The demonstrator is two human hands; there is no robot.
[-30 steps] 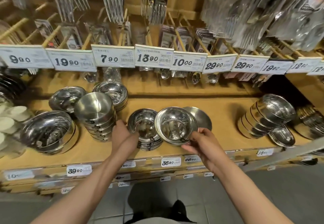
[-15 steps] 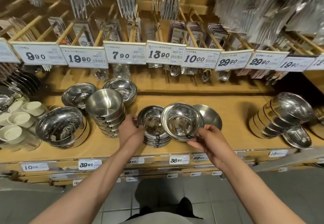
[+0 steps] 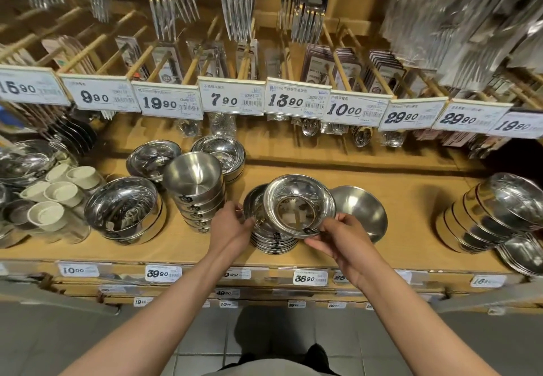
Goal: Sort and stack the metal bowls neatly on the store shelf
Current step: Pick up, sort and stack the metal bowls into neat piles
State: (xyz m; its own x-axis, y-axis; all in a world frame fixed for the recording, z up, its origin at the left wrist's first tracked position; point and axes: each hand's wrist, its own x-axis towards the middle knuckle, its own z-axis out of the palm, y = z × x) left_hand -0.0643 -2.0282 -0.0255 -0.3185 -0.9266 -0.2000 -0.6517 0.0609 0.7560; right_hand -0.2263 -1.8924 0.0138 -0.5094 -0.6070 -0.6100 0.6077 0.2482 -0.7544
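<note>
1. Nearest to the camera, the right hand (image 3: 338,240) pinches the near rim of a shiny round steel bowl with a wide flat lip (image 3: 299,205). The thumb lies on top of the rim and the fingers are curled under it, so this grip is closed on the bowl. The bowl is tilted toward the person.

2. The left hand (image 3: 230,225) rests against the left side of a short stack of the same lipped steel bowls (image 3: 271,240), which stands on the wooden store shelf (image 3: 411,199). Its fingers are bent around the stack's edge — it seems to steady the stack, not to lift it.

3. The held bowl is just above this stack and shifted a little to the right, so it is not yet nested. I judge that the step in hand is placing this bowl on top.

4. The next move calls for levelling the bowl, centring it over the stack and lowering it until the rims meet.

5. Just behind to the right lies a matte steel bowl turned on its side (image 3: 361,209). Farther left stands a taller stack of brushed steel bowls (image 3: 195,192) — probably a different kind.
</note>
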